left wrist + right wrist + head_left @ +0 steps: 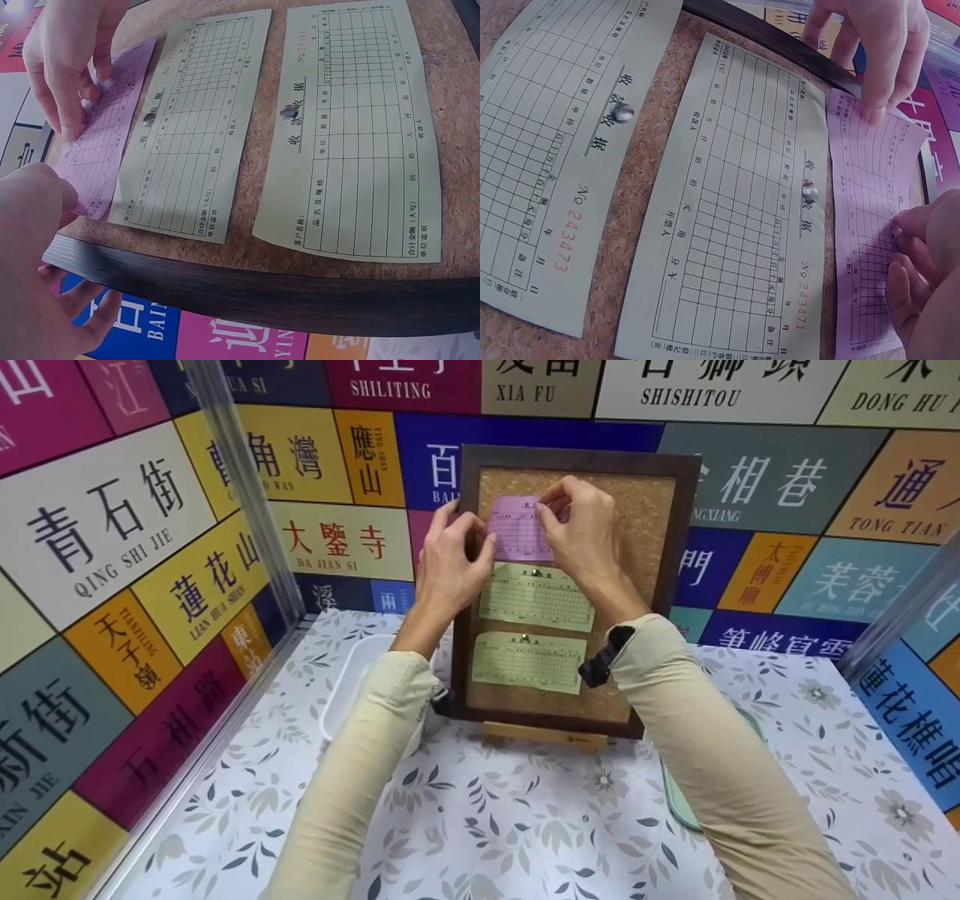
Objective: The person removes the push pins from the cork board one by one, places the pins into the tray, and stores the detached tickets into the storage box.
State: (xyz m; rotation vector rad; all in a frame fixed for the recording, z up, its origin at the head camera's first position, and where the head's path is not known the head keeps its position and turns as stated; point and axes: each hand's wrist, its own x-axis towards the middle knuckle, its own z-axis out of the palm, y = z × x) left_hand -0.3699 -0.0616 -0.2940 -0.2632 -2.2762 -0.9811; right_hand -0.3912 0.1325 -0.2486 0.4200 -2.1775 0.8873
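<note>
A framed corkboard (634, 517) stands upright with a pink receipt slip (514, 538) at its top left. My left hand (454, 556) is at the slip's left edge, its thumb pressing the paper and its other fingers spread past the frame. My right hand (581, 521) pinches a small silver thumbtack (898, 232) at the slip's top middle, mostly hidden by the fingertips. Below hang a middle green receipt slip (536, 598) and a lower green receipt slip (529, 664), each fixed by a round silver tack (289, 113).
The board rests on a small wooden stand (544, 733) on a floral tablecloth (480, 817). Beside it at left, partly behind my sleeve, is a white plastic container (345, 690). A green tray edge (679, 802) shows by my right forearm. Signs cover the walls (780, 480) behind.
</note>
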